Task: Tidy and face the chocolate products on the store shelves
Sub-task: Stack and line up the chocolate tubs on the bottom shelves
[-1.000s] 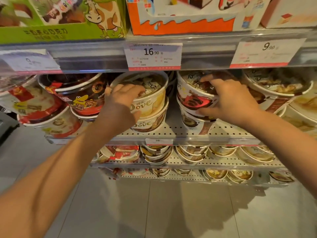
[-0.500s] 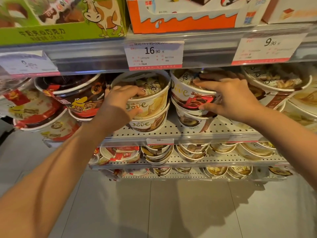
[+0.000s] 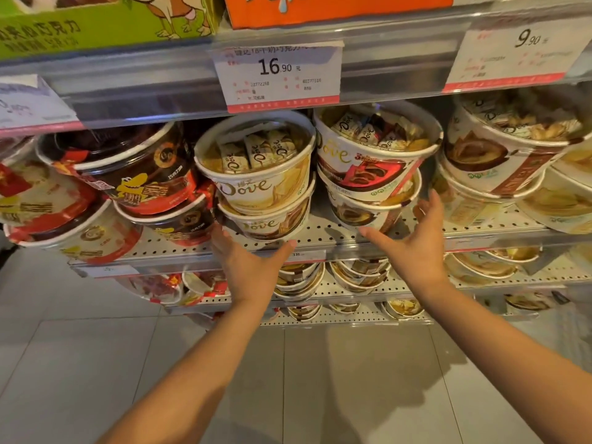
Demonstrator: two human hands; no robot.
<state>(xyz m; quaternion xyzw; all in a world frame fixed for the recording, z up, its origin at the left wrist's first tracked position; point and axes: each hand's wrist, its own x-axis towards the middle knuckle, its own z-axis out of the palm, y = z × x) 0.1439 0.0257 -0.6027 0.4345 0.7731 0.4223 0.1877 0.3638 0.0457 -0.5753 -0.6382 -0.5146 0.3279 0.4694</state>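
Observation:
Two stacks of round Dove chocolate tubs stand side by side on the perforated shelf (image 3: 323,240). The left stack has a cream tub (image 3: 256,174) on a lower tub (image 3: 266,221); the right stack has a cream-and-red tub (image 3: 371,161) on a lower tub (image 3: 365,211). My left hand (image 3: 250,264) is spread open just below the left stack's lower tub, fingertips at its base. My right hand (image 3: 413,245) is spread open around the front right of the right stack's lower tub, fingers near its side. Neither hand grips anything.
Dark red-and-brown tubs (image 3: 134,168) crowd the shelf to the left, brown-banded Dove tubs (image 3: 499,155) to the right. Price tags (image 3: 278,75) hang on the rail above. Boxed sweets (image 3: 105,20) sit on the upper shelf. Lower shelves (image 3: 352,290) hold more tubs; grey floor tiles lie below.
Both hands have come off the top tubs and dropped to the base of each stack, fingers now spread. The Dove labels face forward more squarely.

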